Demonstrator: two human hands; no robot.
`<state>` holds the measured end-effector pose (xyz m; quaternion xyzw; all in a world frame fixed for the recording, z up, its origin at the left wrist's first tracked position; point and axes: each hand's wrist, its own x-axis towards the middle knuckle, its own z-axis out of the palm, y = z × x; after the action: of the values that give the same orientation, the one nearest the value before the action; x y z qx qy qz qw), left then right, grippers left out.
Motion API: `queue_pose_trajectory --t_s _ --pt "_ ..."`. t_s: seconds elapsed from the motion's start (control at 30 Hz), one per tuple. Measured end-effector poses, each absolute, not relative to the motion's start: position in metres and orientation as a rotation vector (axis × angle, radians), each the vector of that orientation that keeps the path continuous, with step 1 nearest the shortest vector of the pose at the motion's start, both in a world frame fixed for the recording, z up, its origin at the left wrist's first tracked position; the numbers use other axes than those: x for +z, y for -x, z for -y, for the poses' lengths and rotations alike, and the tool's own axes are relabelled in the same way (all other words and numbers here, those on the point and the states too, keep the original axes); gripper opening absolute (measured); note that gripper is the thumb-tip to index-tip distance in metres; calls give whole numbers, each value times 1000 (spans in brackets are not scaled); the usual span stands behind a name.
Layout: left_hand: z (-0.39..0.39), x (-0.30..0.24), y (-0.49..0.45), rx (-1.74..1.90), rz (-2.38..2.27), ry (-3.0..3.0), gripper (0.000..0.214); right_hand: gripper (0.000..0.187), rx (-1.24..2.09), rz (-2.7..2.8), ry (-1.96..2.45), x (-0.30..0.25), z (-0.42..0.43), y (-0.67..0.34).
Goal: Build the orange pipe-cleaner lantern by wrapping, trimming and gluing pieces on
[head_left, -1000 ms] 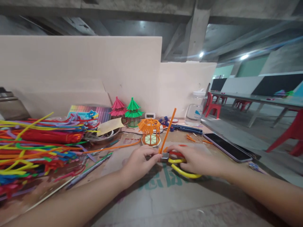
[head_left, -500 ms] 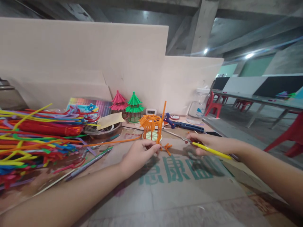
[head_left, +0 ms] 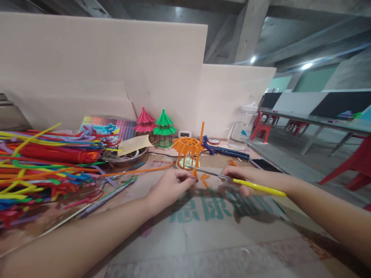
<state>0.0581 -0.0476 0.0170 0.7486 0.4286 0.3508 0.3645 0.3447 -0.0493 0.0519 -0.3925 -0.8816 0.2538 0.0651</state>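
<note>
My left hand [head_left: 176,188] pinches the lower end of an orange pipe cleaner [head_left: 200,143], which stands upright from the fingertips. In my right hand [head_left: 242,180] are yellow-handled scissors [head_left: 257,187], seen edge-on. Their metal blades point left and reach the pipe cleaner just above my left fingertips; whether they are parted is unclear. Short orange pieces [head_left: 205,180] lie between the hands. Right behind the left hand stands a small orange pavilion [head_left: 187,146] with a fringed roof, posts and a pale round base.
Many colourful pipe cleaners [head_left: 52,154] are heaped at left, near a metal bowl [head_left: 127,157]. Behind stand a pink model [head_left: 143,121] and a green model [head_left: 164,129]. A blue glue gun [head_left: 228,152], a clear bottle [head_left: 242,129] and a phone [head_left: 265,165] are at right.
My right hand has brought the scissors' blades left and down to the orange pipe cleaner. More loose orange pieces show beside it. My left hand keeps its pinch.
</note>
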Motion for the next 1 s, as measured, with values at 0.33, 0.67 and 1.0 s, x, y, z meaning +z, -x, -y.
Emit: queue_pose_trajectory --t_s 0.33,0.67,1.0 --pt "52 24 -60 862 -1130 -1976 26 27 865 2560 1256 53 53 -336" --pt "50 21 -60 873 -1086 -2002 24 28 842 2559 1297 53 54 -332" --pt "51 22 -60 862 -1059 -2005 25 26 927 2500 1342 59 60 -325"
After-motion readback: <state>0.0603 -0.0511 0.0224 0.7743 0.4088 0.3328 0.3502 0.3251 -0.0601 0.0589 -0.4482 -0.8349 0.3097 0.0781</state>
